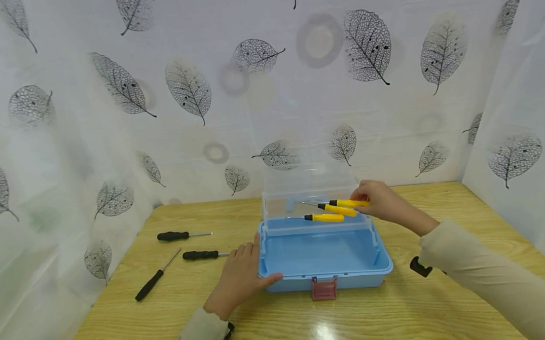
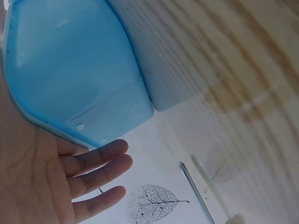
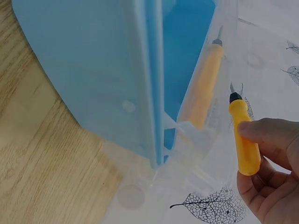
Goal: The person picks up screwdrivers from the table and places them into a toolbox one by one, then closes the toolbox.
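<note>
A blue toolbox with a pink latch stands with its clear lid raised. My left hand rests against the box's left end, thumb on the front rim. Its fingers are extended in the left wrist view. Over the back of the box, my right hand pinches a yellow-handled screwdriver between thumb and fingers. Two more yellow screwdrivers lie in the clear upper tray: a front one and a middle one, close to the held one.
Three black-handled screwdrivers lie on the wooden table left of the box: a rear one, a slanted one and one whose tip end is hidden by my left hand. A leaf-patterned curtain hangs behind.
</note>
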{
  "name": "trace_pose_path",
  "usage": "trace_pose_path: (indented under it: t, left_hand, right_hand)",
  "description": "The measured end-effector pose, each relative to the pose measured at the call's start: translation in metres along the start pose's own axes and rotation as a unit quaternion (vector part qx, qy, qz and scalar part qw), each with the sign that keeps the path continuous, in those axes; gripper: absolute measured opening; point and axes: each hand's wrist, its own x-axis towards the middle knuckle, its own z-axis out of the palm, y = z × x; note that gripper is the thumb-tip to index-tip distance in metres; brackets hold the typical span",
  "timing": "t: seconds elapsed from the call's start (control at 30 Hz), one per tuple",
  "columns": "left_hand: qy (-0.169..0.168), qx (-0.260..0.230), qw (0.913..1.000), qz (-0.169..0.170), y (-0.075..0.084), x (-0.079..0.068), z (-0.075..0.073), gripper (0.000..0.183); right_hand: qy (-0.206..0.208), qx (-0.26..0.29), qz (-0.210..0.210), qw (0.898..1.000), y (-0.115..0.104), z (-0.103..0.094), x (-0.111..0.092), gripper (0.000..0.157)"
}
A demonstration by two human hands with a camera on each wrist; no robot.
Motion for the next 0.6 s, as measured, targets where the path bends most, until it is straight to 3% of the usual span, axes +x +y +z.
trace_pose_path:
  t: [0.6]
  left_hand:
    - [-0.004,0.005,1.0,0.001,0.0014,-0.0007,-0.0033,0.108]
  right_hand:
    - [-0.012,-0.015,-0.011,1.0,-0.0054,0.0103,0.0039,0.012]
